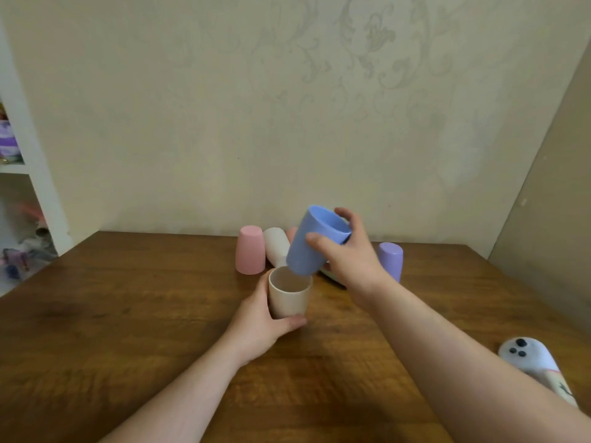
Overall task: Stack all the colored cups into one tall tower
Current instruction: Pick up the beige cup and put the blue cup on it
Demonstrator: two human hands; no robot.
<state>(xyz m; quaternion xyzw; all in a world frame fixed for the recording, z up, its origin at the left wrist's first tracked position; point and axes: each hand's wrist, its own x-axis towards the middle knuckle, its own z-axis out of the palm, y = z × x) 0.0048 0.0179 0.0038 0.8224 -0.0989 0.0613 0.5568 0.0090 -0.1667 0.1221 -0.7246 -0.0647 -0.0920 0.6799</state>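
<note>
Two hands busy, left hand [256, 327] gripped upright empty beige cup [289, 292], right hand [348, 254] held tilted blue cup [311, 244] above it, toward 1 o'clock.

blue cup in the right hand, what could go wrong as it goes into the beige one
1. The blue cup is tilted, its base just over the rim of the beige cup; it may catch the rim and jam crooked.
2. The left hand grips the beige cup only from one side, so a push could tip it.
3. The right hand sits close to the purple cup and pink cup; it might knock them.
</note>
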